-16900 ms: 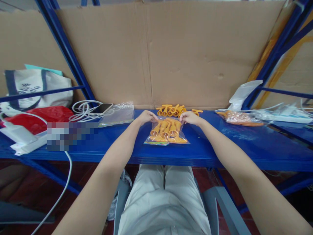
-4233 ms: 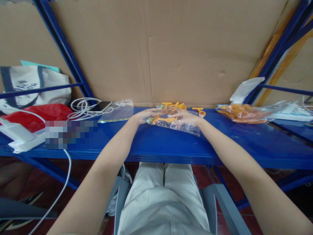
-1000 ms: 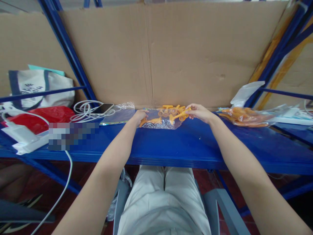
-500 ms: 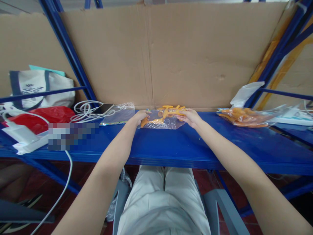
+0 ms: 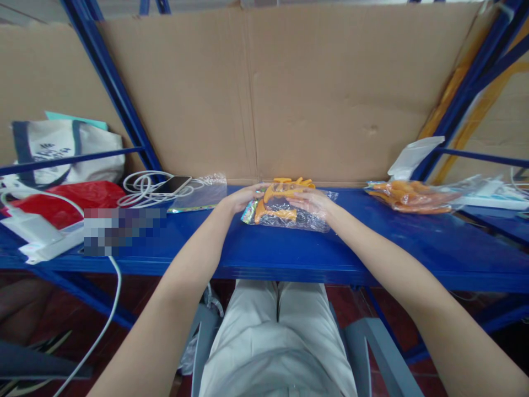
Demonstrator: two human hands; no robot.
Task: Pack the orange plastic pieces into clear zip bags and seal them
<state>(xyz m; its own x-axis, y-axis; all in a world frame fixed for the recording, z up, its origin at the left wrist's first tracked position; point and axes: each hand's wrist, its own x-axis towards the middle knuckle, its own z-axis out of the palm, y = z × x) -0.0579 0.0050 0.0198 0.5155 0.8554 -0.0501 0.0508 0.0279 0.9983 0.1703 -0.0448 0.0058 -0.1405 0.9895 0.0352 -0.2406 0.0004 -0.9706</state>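
Observation:
A clear plastic bag (image 5: 308, 223) with a colourful printed edge lies in front of me, its printed end to the left. My left hand (image 5: 247, 197) has its fingers closed on the bag's upper left end, by the opening. My right hand (image 5: 311, 202) grips a curved orange plastic piece (image 5: 276, 192) at the bag; whether the fingers are within the film or over it I cannot tell. Another orange part (image 5: 276, 214) shows inside the bag. Just behind, several loose orange parts (image 5: 294, 181) lie against the cardboard.
To the right lies a filled bag of orange parts (image 5: 413, 196). On the left are an empty-looking clear bag (image 5: 206, 196), a phone (image 5: 176, 185), a coiled white cable (image 5: 136, 190), a red bag (image 5: 91, 196) and a power strip (image 5: 49, 242). Cardboard (image 5: 314, 99) walls the back.
The bag has turned and come nearer, its printed edge now showing at left. My right hand has moved slightly left and nearer, bringing an orange piece to the bag.

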